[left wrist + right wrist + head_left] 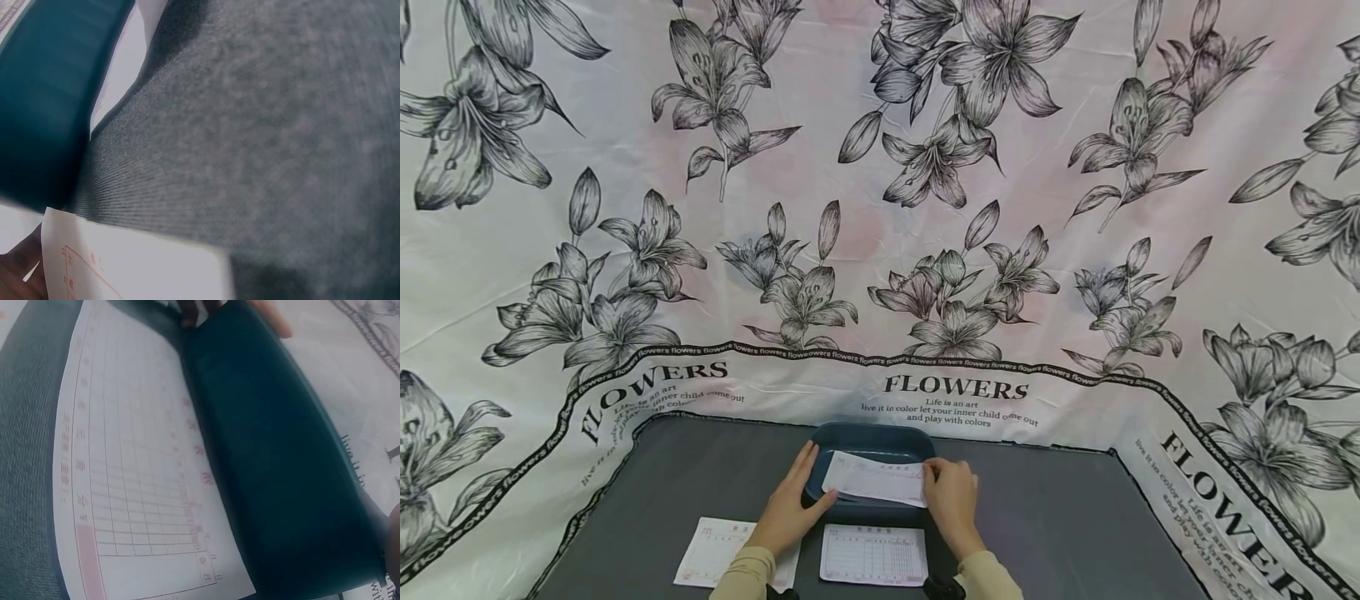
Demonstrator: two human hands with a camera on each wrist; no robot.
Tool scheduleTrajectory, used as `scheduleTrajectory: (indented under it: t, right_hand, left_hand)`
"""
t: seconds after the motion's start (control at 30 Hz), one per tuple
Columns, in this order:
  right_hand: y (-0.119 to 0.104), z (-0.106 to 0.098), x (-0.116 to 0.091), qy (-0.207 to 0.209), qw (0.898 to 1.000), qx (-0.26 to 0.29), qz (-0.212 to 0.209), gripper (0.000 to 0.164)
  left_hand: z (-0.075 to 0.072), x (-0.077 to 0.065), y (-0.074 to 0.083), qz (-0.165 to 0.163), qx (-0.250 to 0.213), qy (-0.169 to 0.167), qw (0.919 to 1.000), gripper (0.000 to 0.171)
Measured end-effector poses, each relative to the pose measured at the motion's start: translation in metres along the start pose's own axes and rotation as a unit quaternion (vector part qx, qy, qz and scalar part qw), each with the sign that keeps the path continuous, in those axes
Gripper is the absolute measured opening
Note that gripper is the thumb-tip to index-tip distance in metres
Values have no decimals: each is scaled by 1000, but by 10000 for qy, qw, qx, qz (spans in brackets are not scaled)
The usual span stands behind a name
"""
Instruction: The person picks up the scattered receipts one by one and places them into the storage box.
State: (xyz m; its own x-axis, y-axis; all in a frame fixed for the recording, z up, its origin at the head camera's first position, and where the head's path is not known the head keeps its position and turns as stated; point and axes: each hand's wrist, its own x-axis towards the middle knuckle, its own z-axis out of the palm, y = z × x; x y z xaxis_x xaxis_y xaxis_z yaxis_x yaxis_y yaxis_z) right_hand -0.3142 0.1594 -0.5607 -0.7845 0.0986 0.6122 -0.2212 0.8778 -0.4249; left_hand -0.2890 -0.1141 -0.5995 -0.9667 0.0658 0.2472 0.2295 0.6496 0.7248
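Note:
A white printed form slip (876, 477) lies at a slant across the dark teal tray (872, 434), over its front rim. My right hand (953, 504) pinches the slip's right end between thumb and fingers. At the tray's left end is my left hand (792, 502), fingers stretched along the rim and thumb at the slip's lower left corner. A second printed form (874, 557) lies flat in front of the tray. Partly under my left forearm is another paper form (709, 552). The tray's teal side (269, 444) fills much of the right wrist view.
The dark grey tabletop (1060, 517) extends on both sides of the tray. A white cloth (955, 400) with a flower print and lettering hangs behind the table and borders it at the sides.

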Motion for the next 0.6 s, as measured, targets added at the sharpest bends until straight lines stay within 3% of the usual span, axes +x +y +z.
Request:
scheduleTrajectory:
  t: [0.3,0.6]
  right_hand:
    - [-8,6,11,-592,9950,-789,-158,7]
    - [-21,5,20,-1042,9784,-1768,-226,15]
  left_hand:
    - [1,1,1,-26,-51,-11,10000,87]
    - [2,0,0,-39,-74,23,10000,86]
